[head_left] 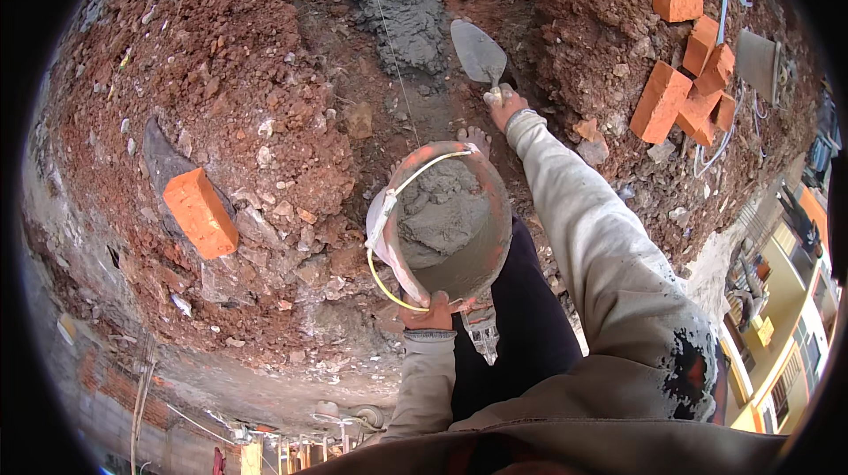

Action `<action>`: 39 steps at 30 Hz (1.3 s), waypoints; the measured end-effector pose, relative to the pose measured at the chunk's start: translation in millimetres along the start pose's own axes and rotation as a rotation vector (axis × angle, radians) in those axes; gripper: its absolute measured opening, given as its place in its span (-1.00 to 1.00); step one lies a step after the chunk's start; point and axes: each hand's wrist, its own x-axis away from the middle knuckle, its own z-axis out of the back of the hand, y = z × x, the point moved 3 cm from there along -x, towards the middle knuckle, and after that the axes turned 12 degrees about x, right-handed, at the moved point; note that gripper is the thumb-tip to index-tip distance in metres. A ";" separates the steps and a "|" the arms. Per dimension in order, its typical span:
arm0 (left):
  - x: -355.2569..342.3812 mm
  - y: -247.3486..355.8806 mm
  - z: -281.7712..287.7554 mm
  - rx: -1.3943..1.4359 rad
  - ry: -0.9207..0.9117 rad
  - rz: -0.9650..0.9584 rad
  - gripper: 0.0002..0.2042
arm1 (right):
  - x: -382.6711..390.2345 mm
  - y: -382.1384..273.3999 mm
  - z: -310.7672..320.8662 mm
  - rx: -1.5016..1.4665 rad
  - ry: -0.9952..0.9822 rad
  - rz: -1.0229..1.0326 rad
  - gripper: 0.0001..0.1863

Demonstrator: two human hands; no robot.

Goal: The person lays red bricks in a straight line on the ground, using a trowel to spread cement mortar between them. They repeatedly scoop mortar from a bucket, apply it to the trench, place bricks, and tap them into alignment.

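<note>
Fingers of the right hand (505, 107) wrap a steel pointed trowel (478, 51) beside grey mortar (402, 7); the left hand (431, 312) grips the mortar-filled round bucket (495, 250).

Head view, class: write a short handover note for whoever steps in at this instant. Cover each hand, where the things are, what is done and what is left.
Left hand: grips the near rim of the round bucket of grey mortar, held at the person's front.
Right hand: holds the pointed steel trowel, blade beside the mortar strip.
Done: a grey mortar strip lies in the red-earth trench.
Left: no brick sits on it yet. One orange brick lies on the left bank, a pile of orange bricks on the right. The bucket holds plenty of mortar.
</note>
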 end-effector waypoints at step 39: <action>-24.4 -31.1 3.0 0.013 0.152 0.060 -0.80 | -110.9 -136.5 -62.3 0.076 0.149 0.092 -0.55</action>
